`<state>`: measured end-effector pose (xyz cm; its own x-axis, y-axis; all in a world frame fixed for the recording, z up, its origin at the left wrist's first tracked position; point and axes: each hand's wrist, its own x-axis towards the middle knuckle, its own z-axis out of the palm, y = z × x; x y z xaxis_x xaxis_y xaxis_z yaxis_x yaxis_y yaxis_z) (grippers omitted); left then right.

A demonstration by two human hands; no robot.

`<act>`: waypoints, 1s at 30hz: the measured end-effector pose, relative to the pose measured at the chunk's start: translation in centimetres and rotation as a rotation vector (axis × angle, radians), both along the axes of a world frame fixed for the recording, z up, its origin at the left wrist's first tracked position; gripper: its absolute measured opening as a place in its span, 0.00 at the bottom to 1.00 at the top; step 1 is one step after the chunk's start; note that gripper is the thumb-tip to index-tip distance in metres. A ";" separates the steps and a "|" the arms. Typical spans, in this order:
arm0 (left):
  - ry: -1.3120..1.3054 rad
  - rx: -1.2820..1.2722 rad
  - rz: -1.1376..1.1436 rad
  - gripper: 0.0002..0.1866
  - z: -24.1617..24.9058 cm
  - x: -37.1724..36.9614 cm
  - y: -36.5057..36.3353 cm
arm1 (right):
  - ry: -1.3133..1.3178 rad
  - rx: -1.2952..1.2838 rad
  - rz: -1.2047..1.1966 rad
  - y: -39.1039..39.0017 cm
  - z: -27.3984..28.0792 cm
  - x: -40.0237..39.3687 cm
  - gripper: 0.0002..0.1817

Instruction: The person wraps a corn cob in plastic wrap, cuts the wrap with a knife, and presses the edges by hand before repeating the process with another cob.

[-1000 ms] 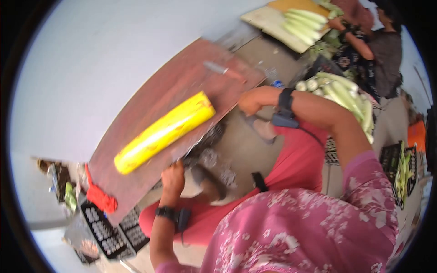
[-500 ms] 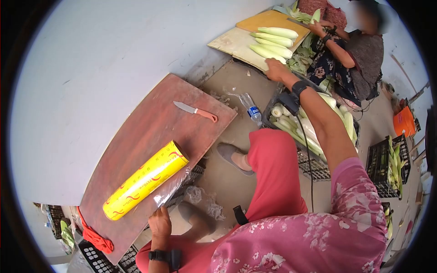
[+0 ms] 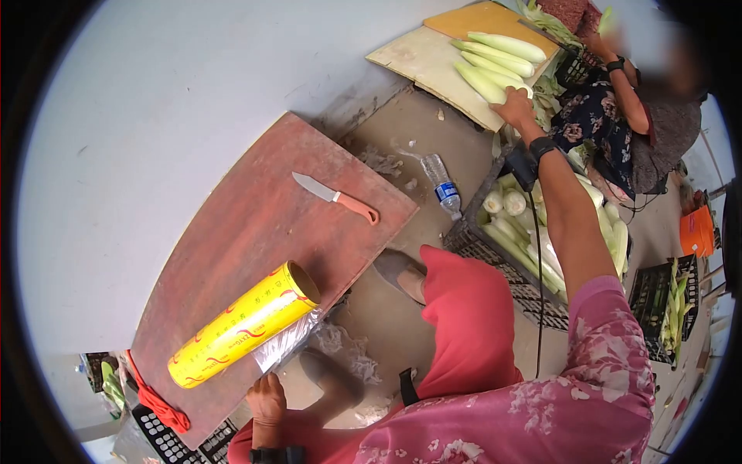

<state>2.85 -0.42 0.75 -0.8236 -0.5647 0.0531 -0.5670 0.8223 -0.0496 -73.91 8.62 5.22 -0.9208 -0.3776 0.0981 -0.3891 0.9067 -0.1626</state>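
At the edge of the red board (image 3: 232,224), my left hand (image 3: 267,398) has its fingers closed on the loose end of clear film (image 3: 284,340), which comes off a yellow roll (image 3: 243,325). My right hand (image 3: 516,107) reaches out to the pale board (image 3: 421,66), its fingers on the end of the nearest peeled corn cob (image 3: 481,82). Several more cobs (image 3: 506,48) lie beside that one. An orange-handled knife (image 3: 338,198) rests on the red board, beyond the roll.
A black crate of corn (image 3: 502,267) stands below my right arm. A plastic bottle (image 3: 442,187) lies on the floor. Another person (image 3: 665,139) sits at the upper right, near an orange bucket (image 3: 697,231). Red cloth (image 3: 161,408) hangs at the board's left corner.
The view has shifted. The near end of the film has been drawn out a little from the roll, which has turned. The other person's raised hand has moved away from the boards.
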 end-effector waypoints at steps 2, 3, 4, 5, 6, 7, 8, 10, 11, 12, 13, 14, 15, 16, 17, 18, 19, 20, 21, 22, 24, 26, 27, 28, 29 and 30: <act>-0.004 -0.006 -0.004 0.07 0.0 0.1 -0.1 | 0.012 0.052 0.028 -0.1 0.8 0.7 0.38; -0.004 -0.010 -0.007 0.07 0.0 0.0 -0.1 | 0.033 0.041 0.018 -0.1 0.3 0.4 0.38; 0.000 -0.005 -0.011 0.07 0.1 0.0 -0.1 | 0.054 0.029 0.009 -0.4 -0.3 0.1 0.38; 0.005 -0.003 -0.013 0.07 0.2 -0.1 0.0 | 0.077 0.015 0.002 -0.7 -0.7 -0.2 0.37; 0.011 -0.002 -0.013 0.07 0.3 -0.2 0.0 | 0.080 0.036 0.003 -0.8 -1.1 -0.6 0.37; 0.011 -0.002 -0.011 0.07 0.4 -0.2 0.0 | 0.084 0.056 0.005 -0.9 -1.5 -0.9 0.36; 0.011 -0.002 -0.009 0.07 0.4 -0.2 0.0 | 0.088 0.076 0.006 -1.0 -1.7 -1.2 0.36; 0.013 -0.006 -0.013 0.07 0.3 -0.2 0.0 | 0.053 0.094 0.013 -0.9 -0.7 0.2 0.35; 0.013 -0.010 -0.015 0.07 0.4 -0.1 0.0 | 0.036 0.102 0.018 -1.1 0.0 0.9 0.35; 0.012 -0.014 -0.018 0.06 0.4 0.0 0.0 | 0.044 0.065 0.021 -1.4 -0.3 0.6 0.35; 0.002 -0.013 -0.013 0.06 0.4 0.1 0.0 | 0.049 0.030 0.022 -1.4 -1.4 -0.4 0.35; -0.008 -0.011 -0.009 0.06 0.3 0.1 0.0 | 0.054 -0.005 0.021 -1.3 -2.5 -1.5 0.34; -0.018 -0.009 -0.005 0.06 0.2 0.2 0.0 | -0.006 -0.027 0.048 -1.2 -3.1 -2.6 0.34; -0.013 -0.013 -0.006 0.06 0.1 0.3 0.0 | -0.066 -0.048 0.075 -1.1 -3.3 -3.4 0.34; -0.009 -0.017 -0.009 0.06 -0.1 0.4 0.0 | -0.126 -0.070 0.101 -1.0 -3.6 -4.0 0.34; -0.004 -0.021 -0.011 0.06 -0.1 0.4 -0.1 | -0.222 -0.220 0.070 -0.8 -3.4 -3.5 0.32; -0.002 -0.016 -0.009 0.06 -0.1 0.4 -0.1 | -0.317 -0.371 0.039 -0.5 -3.1 -2.5 0.30; 0.000 -0.010 -0.006 0.06 0.0 0.3 -0.1 | -0.412 -0.521 0.008 -0.3 -2.8 -1.6 0.29; 0.001 -0.004 -0.003 0.06 0.0 0.3 0.0 | -0.505 -0.650 -0.046 -0.1 -3.0 -1.3 0.26; -0.005 -0.001 -0.001 0.06 0.1 0.2 0.0 | -0.599 -0.778 -0.100 -0.1 -3.2 -0.9 0.23; -0.016 0.004 0.007 0.06 0.3 0.1 0.0 | -0.751 -0.967 -0.156 0.2 -2.9 0.0 0.22; -0.024 0.006 0.005 0.05 0.3 0.2 0.0 | -0.870 -1.084 -0.157 0.7 -2.0 1.3 0.27; -0.029 0.009 0.007 0.05 0.3 0.2 0.0 | -0.765 -0.932 0.111 2.0 -2.9 -0.5 0.28; -0.002 -0.026 -0.012 0.04 0.1 0.1 -0.1 | -0.659 -0.768 0.375 4.0 -4.9 -4.1 0.30; 0.015 -0.057 -0.016 0.04 0.0 0.3 -0.1 | -0.373 -0.476 0.601 4.4 -3.3 -1.7 0.31; -0.053 -0.009 0.014 0.07 0.3 0.4 0.1 | -0.019 -0.232 0.769 4.8 -1.7 0.6 0.32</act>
<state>3.26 -0.35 1.00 -0.8176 -0.5756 0.0145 -0.5744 0.8139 -0.0876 -73.30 13.42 3.48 -0.4128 -0.8789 0.2390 -0.8866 0.3277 -0.3263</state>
